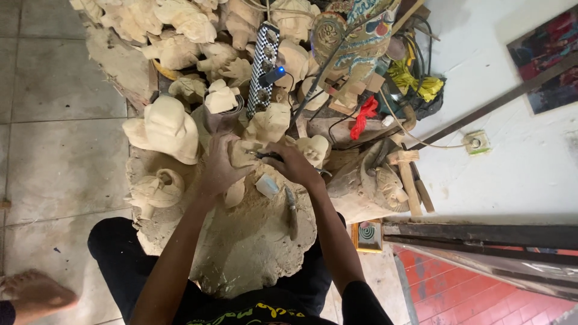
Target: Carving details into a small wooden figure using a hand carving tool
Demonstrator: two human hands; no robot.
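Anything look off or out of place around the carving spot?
Mostly workshop clutter. Pale wooden carvings lie heaped at all angles around the block that the left hand steadies. The right hand holds a dark tool against it. A power strip lies across the heap, cables tangled. Wood dust coats the work slab.

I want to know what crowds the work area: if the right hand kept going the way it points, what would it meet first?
Probably the pale wooden carving that the left hand grips, since the right hand points its dark tool there; depth unclear.
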